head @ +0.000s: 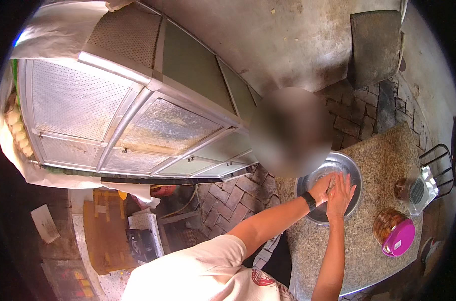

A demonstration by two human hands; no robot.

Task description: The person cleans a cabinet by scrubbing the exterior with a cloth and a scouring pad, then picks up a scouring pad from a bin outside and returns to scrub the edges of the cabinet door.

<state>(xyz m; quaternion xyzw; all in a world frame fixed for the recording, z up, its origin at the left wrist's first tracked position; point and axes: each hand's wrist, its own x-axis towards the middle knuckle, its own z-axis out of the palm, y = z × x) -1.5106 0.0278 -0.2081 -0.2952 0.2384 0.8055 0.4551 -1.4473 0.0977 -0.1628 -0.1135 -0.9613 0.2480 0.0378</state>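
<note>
Both of my hands meet over a round metal basin (357, 188) on a speckled stone tabletop (378, 158). My left hand (321, 189), with a dark band on its wrist, lies against my right hand (339, 195). The fingers of my right hand are stretched out, pointing to the basin's far side. A small pale patch shows between the palms, but whether it is something held cannot be made out. A blurred round area covers the basin's upper left part. The bottom of the basin looks bare metal where it shows.
A clear jar with a purple lid (398, 238) and a dark-lidded container (415, 191) stand on the table's right side. A metal-framed cabinet (167, 128) runs along the left. Beyond the table are a wire rack (437, 169), brick paving (348, 128) and a dark panel (376, 49).
</note>
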